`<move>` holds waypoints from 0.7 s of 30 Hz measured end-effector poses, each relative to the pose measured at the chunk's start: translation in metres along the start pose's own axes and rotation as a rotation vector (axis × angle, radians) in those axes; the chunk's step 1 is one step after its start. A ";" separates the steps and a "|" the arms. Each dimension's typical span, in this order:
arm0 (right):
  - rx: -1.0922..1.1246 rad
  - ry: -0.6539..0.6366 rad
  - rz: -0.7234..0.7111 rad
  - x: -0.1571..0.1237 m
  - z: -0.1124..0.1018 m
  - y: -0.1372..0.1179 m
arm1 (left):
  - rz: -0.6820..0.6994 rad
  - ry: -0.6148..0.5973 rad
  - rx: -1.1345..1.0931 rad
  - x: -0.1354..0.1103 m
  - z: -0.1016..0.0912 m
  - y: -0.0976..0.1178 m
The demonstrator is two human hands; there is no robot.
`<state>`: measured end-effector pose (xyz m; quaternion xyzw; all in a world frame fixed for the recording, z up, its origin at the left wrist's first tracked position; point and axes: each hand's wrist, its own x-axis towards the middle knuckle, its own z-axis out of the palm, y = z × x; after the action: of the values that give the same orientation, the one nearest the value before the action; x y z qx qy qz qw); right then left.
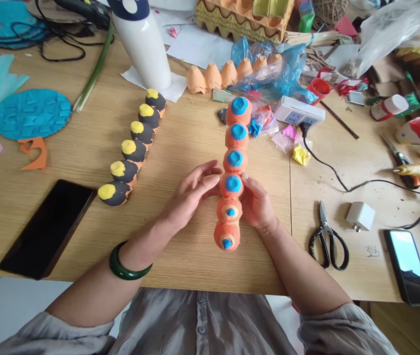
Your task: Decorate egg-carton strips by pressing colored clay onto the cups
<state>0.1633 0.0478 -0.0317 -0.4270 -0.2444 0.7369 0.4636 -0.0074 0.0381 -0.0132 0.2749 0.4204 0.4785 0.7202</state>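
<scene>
An orange egg-carton strip runs lengthwise away from me, its row of bumps topped with blue clay. The far bumps carry flat blue discs; the two nearest have small blue lumps with a pale ring round them. My right hand grips the strip from the right, thumb against its edge and fingers underneath. On the other side, my left hand is beside the strip with fingers extended and apart, fingertips close to it. Left of my hands lies a second egg-carton strip, black with yellow tops.
A power strip with a plugged-in cord lies right of the strip's far end. Scissors, a charger and a phone are at right. A dark tablet lies front left; a white bottle stands behind.
</scene>
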 end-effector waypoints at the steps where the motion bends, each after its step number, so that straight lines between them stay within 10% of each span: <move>1: 0.007 0.020 -0.011 0.001 -0.001 -0.001 | -0.011 -0.010 0.015 -0.001 0.000 -0.001; 12: 0.011 0.088 -0.280 0.005 -0.002 -0.005 | -0.162 -0.353 0.131 -0.005 0.003 0.001; 21: -0.256 0.089 -0.302 0.001 -0.002 -0.002 | -0.072 -0.179 0.093 -0.002 0.003 -0.006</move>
<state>0.1657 0.0493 -0.0310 -0.4731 -0.3767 0.6024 0.5209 -0.0019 0.0340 -0.0160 0.3346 0.3857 0.4056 0.7581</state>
